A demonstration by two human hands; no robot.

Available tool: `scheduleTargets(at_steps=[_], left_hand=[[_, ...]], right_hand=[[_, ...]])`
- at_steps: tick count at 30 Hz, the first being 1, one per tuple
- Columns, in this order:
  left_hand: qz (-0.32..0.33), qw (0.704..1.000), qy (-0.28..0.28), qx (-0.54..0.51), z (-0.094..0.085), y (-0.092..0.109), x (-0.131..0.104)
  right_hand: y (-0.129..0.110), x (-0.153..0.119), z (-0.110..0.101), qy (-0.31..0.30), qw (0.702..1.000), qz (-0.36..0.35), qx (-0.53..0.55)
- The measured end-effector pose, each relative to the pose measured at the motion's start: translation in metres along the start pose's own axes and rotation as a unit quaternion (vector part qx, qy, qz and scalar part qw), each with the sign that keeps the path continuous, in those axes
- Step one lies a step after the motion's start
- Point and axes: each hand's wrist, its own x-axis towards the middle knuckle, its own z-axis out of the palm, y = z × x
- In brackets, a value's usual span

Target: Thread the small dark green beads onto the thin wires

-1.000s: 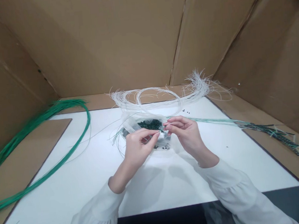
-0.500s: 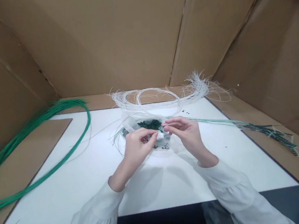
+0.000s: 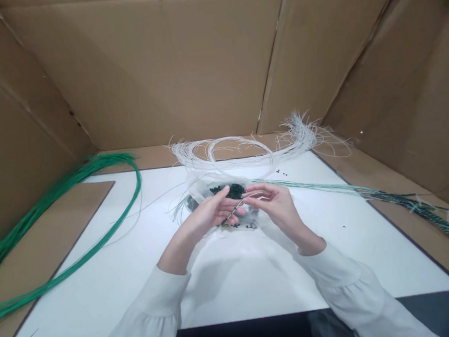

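Observation:
Between finger and thumb, my right hand (image 3: pixel 277 203) pinches a thin strand (image 3: pixel 232 213) with dark and pale stretches that look like beads. The strand slants down left across the fingers of my left hand (image 3: pixel 212 211), which is turned palm up with its fingers out and its thumb apart. Behind and below both hands lies a clear plastic bag (image 3: pixel 196 184), its mouth spread, holding many small dark green beads (image 3: pixel 235 190). A few dark bits (image 3: pixel 251 226) rest at the bag's near edge. My hands cover part of the bag.
White strands (image 3: pixel 243 159) lie coiled at the back. A bundle of green strands (image 3: pixel 132 195) curves along the left. Thin green strands with dark beaded ends (image 3: pixel 428 213) stretch right. Small dark beads (image 3: pixel 282 172) sit on the white board (image 3: pixel 141 291). Cardboard walls (image 3: pixel 215 64) surround it.
My left hand has gone from a pinch to fingers stretched out, palm up, under the strand. My right hand still pinches near the same place. The view has shifted slightly.

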Motion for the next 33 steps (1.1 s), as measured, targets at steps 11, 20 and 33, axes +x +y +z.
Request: scheduleTargets(at_steps=[11,20,33], left_hand=[[-0.047,0.997,-0.048,-0.025,-0.005,0.011,0.025],[-0.032,0.998,-0.053,0.015,-0.009,0.005,0.019],[-0.046,0.998,-0.047,-0.014,-0.026,-0.004,0.015]], right_hand=[[0.005,0.003,-0.001,0.023,0.999,-0.013,-0.037],[0.007,0.004,-0.003,-0.001,0.999,-0.001,-0.053],[0.016,0.010,-0.007,0.010,0.998,-0.022,-0.060]])
